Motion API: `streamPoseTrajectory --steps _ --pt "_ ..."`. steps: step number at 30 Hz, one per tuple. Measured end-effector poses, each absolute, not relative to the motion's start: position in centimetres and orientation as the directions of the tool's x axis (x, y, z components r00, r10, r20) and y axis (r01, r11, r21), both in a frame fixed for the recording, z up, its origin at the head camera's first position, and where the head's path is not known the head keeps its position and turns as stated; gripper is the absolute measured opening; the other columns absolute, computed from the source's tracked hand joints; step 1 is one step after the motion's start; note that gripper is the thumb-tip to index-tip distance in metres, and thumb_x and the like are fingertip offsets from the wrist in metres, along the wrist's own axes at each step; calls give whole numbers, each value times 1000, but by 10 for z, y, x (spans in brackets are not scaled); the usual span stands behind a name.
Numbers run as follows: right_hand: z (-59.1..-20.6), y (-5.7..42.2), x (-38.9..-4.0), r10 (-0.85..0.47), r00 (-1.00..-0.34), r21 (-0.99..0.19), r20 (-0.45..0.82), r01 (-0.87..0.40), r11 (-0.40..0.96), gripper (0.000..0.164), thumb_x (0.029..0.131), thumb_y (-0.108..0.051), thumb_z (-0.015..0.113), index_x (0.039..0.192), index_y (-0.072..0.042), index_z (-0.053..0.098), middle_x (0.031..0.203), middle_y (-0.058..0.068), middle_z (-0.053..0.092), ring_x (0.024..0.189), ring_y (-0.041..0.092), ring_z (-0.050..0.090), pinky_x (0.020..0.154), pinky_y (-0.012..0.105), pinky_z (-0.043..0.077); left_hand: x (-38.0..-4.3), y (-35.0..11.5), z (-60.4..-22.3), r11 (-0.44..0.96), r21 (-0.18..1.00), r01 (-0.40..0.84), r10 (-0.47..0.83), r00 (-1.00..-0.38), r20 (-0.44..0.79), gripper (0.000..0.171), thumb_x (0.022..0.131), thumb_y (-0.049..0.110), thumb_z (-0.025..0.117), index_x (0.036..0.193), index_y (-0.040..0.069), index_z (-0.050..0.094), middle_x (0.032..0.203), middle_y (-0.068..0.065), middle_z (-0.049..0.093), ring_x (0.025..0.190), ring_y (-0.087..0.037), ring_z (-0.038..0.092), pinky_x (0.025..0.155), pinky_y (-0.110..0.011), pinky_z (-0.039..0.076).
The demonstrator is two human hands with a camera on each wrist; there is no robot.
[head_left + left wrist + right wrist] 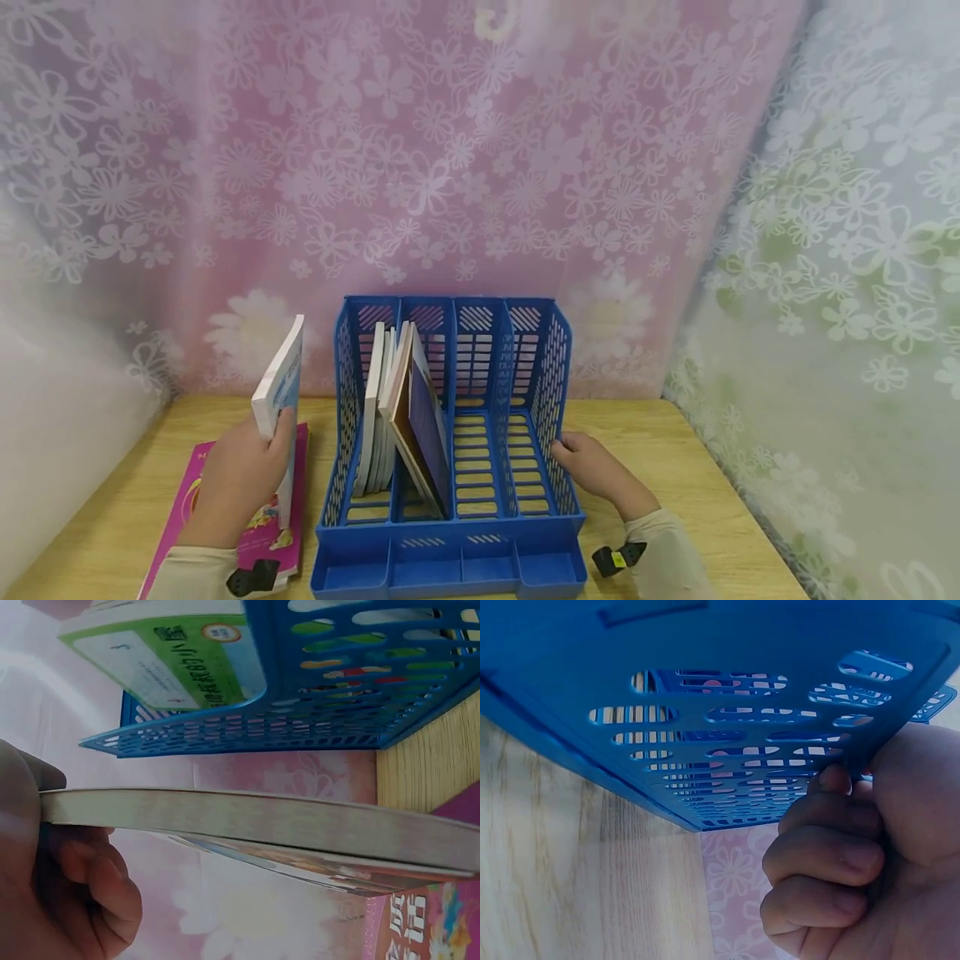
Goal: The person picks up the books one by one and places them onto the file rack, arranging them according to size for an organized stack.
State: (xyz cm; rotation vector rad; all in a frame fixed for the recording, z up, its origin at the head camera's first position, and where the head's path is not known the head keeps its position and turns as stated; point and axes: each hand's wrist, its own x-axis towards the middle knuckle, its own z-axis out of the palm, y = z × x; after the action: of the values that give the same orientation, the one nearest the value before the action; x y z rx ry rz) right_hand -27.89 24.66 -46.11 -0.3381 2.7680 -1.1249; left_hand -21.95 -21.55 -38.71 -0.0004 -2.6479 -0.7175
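My left hand (238, 471) grips a book (283, 392) with pale page edges, thumb on one cover and curled fingers on the other. It is held upright, left of the blue file rack (448, 533), above a pink book (180, 508) on the table. In the left wrist view the held book (247, 817) runs lengthwise from the palm. At the rack's right side wall, my right hand (596, 468) pinches the edge; the right wrist view shows its curled fingers (817, 855) by the perforated panel. Several white books (377, 417) and a leaning brown-edged book (422, 425) stand in the rack's left compartments.
Small open trays (487, 569) run along the rack's front. The rack sits on a wooden table (637, 425), with a floral pink curtain (450, 167) behind and a pale floral sheet (840, 350) at the right. Each wrist wears a strapped black camera.
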Motion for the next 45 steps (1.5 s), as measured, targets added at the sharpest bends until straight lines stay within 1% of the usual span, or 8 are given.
streamPoseTrajectory --steps 11,21,27,32,36,39,42,45 --pt "-460 246 -277 -258 -966 -683 -18 -177 708 33 104 -22 39 73 -10 44 61 0 35 51 14 31 50 28 31 -218 -213 -388 857 509 85 -117 -928 352 64 102 47 34 116 -11 58 101 -30 64 76 -41 64 53 -47 48" --pt "-459 245 -276 -259 -965 -685 -31 -168 709 34 104 -22 39 72 -9 43 61 0 35 51 14 30 50 29 31 -218 -214 -389 865 494 86 -130 -913 387 57 102 41 37 111 -12 58 88 -27 65 60 -31 62 43 -39 44" --pt "-459 244 -276 -249 -967 -695 -43 -151 703 35 104 -24 39 72 -9 43 60 0 35 52 14 30 50 29 30 -213 -214 -383 768 639 51 -291 -861 418 59 101 44 38 110 -10 59 93 -30 65 73 -42 65 52 -48 49" --pt "-460 246 -277 -251 -967 -704 -45 -147 694 35 104 -23 39 73 -8 43 61 1 35 51 15 29 50 29 30 -202 -207 -368 707 675 211 -357 -718 598 42 100 31 45 114 -5 60 96 -27 66 79 -44 64 55 -45 49" --pt "-460 248 -278 -253 -967 -708 -35 -154 689 35 104 -21 38 72 -8 42 60 1 34 51 15 28 49 29 29 -186 -196 -349 608 609 509 -338 -528 779 37 97 10 48 133 4 53 114 -19 64 92 -17 68 65 -19 50" --pt "-459 249 -279 -252 -967 -711 -34 -154 686 35 104 -21 38 72 -8 42 61 1 34 52 16 28 50 29 29 -172 -184 -335 472 517 714 -369 -373 851 41 93 1 46 134 -3 48 119 -21 61 101 -8 64 74 -13 47" --pt "-459 249 -279 -259 -965 -708 -32 -161 687 35 104 -24 38 73 -9 42 62 1 34 53 15 29 51 30 29 -158 -169 -322 336 429 838 -443 -261 858 37 89 -3 45 124 -15 45 116 -28 60 104 -22 65 77 -19 49" --pt "-461 249 -279 -273 -961 -707 -35 -169 686 36 105 -25 38 73 -9 42 63 1 33 54 15 29 52 30 30 -144 -152 -313 225 406 886 -518 -244 820 33 88 -5 44 118 -16 42 115 -27 61 104 -26 64 80 -23 49"
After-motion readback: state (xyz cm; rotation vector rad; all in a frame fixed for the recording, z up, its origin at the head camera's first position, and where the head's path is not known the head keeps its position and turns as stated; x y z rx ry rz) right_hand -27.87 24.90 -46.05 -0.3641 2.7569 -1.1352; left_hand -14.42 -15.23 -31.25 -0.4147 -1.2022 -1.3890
